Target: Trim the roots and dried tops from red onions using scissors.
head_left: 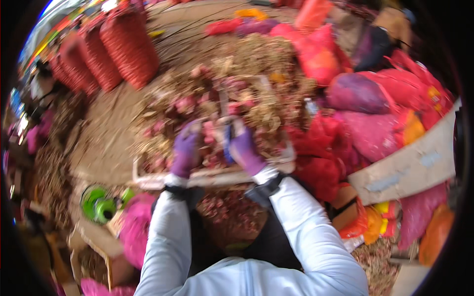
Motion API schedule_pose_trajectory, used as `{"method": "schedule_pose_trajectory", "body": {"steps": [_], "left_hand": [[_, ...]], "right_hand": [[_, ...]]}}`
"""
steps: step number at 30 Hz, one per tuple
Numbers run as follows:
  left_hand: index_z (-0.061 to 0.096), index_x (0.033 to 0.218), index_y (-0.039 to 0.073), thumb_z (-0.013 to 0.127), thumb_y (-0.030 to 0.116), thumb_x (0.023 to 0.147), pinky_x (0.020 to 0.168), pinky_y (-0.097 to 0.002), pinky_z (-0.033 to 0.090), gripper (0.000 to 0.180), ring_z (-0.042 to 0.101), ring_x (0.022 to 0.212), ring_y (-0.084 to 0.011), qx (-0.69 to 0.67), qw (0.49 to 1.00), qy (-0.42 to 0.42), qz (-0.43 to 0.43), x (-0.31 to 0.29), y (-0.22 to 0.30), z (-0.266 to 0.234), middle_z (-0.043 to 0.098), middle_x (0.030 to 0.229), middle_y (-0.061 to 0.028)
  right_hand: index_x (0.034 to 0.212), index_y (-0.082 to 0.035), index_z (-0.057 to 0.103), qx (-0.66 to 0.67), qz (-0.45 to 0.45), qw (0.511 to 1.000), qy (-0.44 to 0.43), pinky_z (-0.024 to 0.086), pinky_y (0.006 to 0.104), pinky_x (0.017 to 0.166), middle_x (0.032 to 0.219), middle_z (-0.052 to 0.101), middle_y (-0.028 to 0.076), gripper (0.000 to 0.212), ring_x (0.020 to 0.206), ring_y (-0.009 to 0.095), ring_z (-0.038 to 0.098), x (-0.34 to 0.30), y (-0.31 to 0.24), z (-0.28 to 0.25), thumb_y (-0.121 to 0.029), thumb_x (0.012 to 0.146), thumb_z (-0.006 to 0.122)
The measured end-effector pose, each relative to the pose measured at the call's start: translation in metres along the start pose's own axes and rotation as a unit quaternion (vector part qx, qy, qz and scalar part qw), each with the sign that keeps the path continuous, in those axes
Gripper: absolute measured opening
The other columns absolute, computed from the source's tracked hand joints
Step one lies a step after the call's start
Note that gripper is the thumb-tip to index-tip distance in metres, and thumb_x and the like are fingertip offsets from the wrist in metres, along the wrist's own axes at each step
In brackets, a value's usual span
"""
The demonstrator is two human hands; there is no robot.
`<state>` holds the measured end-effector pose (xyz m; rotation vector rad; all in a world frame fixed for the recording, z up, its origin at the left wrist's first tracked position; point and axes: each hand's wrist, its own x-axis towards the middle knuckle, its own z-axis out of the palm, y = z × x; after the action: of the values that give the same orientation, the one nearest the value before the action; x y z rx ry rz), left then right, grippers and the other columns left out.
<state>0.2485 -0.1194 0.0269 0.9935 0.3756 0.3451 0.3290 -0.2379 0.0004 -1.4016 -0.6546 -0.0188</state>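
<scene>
My left hand, in a purple glove with bare fingertips, is closed at a small red onion over the heap. Close beside it my right hand, gloved alike, is wrapped round a blue-handled tool; motion blur hides its exact kind. Both hands are above a whitish shallow tray, which is piled with red onions and dry, straw-coloured stalks. The stalks spill past the tray's far side.
Tall red mesh sacks stand at the far left. Red and purple bags crowd the right, beside a cardboard sheet. Left of my knees are a bright green object and a pink bag. Onion skins lie between my legs.
</scene>
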Motion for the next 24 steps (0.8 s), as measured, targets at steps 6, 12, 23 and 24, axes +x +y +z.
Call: {"method": "schedule_pose_trajectory", "body": {"steps": [6, 12, 23, 24], "left_hand": [[0.059, 0.115, 0.002, 0.052, 0.008, 0.093, 0.073, -0.0216, 0.045, 0.023, 0.054, 0.084, -0.0087, 0.305, 0.895, -0.086, 0.313, 0.018, -0.027, -0.021, 0.057, 0.094, -0.0010], [0.057, 0.086, 0.014, 0.049, 0.049, 0.092, 0.048, -0.0201, 0.042, 0.037, 0.050, 0.057, -0.0041, 0.133, 0.990, -0.042, 0.038, 0.000, -0.018, -0.014, 0.053, 0.067, 0.0059], [0.058, 0.091, 0.007, 0.057, 0.035, 0.092, 0.050, -0.0213, 0.042, 0.028, 0.054, 0.059, -0.0059, 0.234, 0.971, -0.050, 0.020, 0.006, -0.024, -0.022, 0.058, 0.073, 0.0036], [0.059, 0.091, 0.006, 0.059, 0.032, 0.091, 0.051, -0.0221, 0.043, 0.026, 0.054, 0.058, -0.0067, 0.322, 0.945, -0.037, 0.054, 0.006, -0.026, -0.023, 0.060, 0.076, 0.0026]], "right_hand": [[0.105, -0.006, 0.055, 0.042, 0.155, 0.981, -0.111, 0.043, 0.0202, 0.062, 0.079, 0.058, -0.004, 0.034, 0.067, 0.005, 0.051, 0.013, -0.016, -0.004, -0.007, 0.075, 0.072], [0.105, -0.007, 0.056, 0.073, 0.169, 0.978, -0.095, 0.043, 0.0187, 0.058, 0.080, 0.059, -0.003, 0.030, 0.067, 0.003, 0.051, 0.003, -0.016, 0.012, -0.004, 0.078, 0.069], [0.112, -0.002, 0.049, 0.079, 0.157, 0.984, 0.013, 0.047, 0.0209, 0.070, 0.094, 0.060, 0.004, 0.034, 0.081, 0.009, 0.058, 0.005, -0.020, 0.012, 0.001, 0.081, 0.062], [0.112, -0.002, 0.049, 0.078, 0.157, 0.984, 0.014, 0.047, 0.0209, 0.070, 0.094, 0.060, 0.004, 0.034, 0.081, 0.009, 0.058, 0.004, -0.016, 0.011, 0.001, 0.081, 0.062]]}}
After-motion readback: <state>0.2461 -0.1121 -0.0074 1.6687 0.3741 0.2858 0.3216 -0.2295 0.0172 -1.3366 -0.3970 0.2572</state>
